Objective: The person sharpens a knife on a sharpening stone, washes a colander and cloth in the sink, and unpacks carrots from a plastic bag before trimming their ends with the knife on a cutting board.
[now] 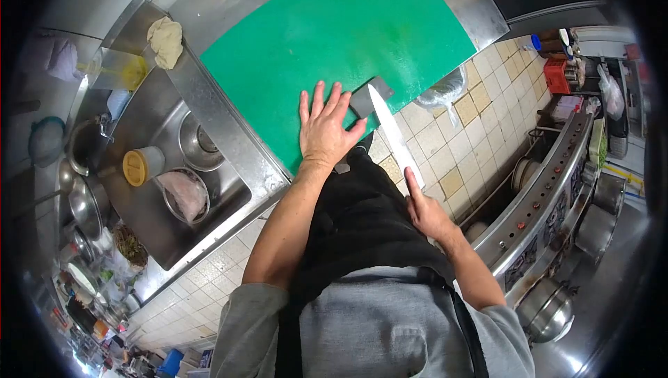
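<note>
My left hand (325, 126) lies flat on the green cutting board (334, 23), fingers spread, with the thumb at the near corner of a dark grey block that looks like a sharpening stone (362, 101). The stone rests near the board's front edge. In my right hand (428, 212) is a long-bladed kitchen knife (394, 127), the index finger stretched along it. Its tip end lies over the right part of the stone, and the rest of the blade reaches back over the floor. The handle is mostly hidden in my fist.
Left of the board is a steel sink (139, 204) holding a bowl of pale meat (184, 193) and a yellow-lidded tub (142, 166). A crumpled cloth (165, 42) lies on the sink's edge. A stove (536, 204) stands to the right, across the tiled floor (456, 145).
</note>
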Available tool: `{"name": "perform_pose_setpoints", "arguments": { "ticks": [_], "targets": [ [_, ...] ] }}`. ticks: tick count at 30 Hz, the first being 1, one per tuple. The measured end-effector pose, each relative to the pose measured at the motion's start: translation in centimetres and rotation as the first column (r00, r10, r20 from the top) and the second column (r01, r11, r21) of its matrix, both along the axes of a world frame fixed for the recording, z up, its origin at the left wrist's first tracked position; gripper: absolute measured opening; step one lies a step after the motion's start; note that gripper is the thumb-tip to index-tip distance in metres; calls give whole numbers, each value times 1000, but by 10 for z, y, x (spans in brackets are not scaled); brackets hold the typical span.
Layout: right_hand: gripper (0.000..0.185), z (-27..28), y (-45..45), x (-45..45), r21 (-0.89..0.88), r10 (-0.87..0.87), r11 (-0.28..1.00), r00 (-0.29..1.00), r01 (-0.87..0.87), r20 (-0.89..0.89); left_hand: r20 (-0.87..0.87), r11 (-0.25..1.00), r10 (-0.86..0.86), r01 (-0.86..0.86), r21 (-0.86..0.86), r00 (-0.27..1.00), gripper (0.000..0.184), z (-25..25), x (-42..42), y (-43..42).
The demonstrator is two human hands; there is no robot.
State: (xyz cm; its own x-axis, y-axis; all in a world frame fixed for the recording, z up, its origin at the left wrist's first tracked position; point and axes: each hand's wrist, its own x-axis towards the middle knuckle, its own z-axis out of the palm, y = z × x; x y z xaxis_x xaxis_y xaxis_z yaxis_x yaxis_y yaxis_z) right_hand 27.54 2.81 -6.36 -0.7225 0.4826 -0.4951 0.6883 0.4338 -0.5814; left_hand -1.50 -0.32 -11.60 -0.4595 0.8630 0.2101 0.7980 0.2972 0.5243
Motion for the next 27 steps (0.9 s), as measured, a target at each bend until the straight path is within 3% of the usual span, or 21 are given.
{"name": "perform_pose_setpoints", "arguments": {
  "ticks": [1, 5, 8, 9, 10, 16, 20, 23, 25, 27],
  "targets": [
    [75, -1, 7, -8, -12, 9, 1000, 998, -8, 55, 3, 1000, -1, 1, -5, 1000, 56, 1, 0, 0],
    [77, -36, 65, -83, 154, 20, 988, 993, -2, -113, 2, 1000, 4, -4, -6, 1000, 56, 1, 0, 1],
    [73, -19, 79, -119, 104, -11, 994, 988, 27, -156, -29, 1000, 6, -6, -9, 1000, 57, 1, 0, 0],
    [73, -8, 76, -117, 113, 7, 994, 998, 1, -69, -31, 1000, 0, 0, 4, 1000, 57, 0, 1, 0],
    [73, -15, 71, -102, 109, 12, 994, 991, 3, -132, -34, 1000, 2, -2, 7, 999, 57, -1, 1, 0],
    [77, 9, -5, 9, 21, -7, 1000, 1000, 7, -8, -11, 1000, 15, -15, 9, 1000, 56, -1, 3, 0],
    [77, 19, 1, -1, -85, -15, 996, 998, 20, 60, -12, 1000, 12, -12, -2, 1000, 57, -1, 1, 1],
    [77, -13, 45, -60, 45, 39, 998, 999, -40, 12, 4, 1000, 8, -8, -8, 1000, 58, 0, 1, 1],
    [75, -31, 67, -106, 125, 21, 992, 979, 4, -201, -6, 1000, 9, -9, -7, 1000, 58, 0, 0, 0],
    [75, -18, 69, -124, 107, 10, 994, 983, 9, -184, -13, 1000, -6, 6, -2, 1000, 58, -2, 1, -2]
  ]
}}
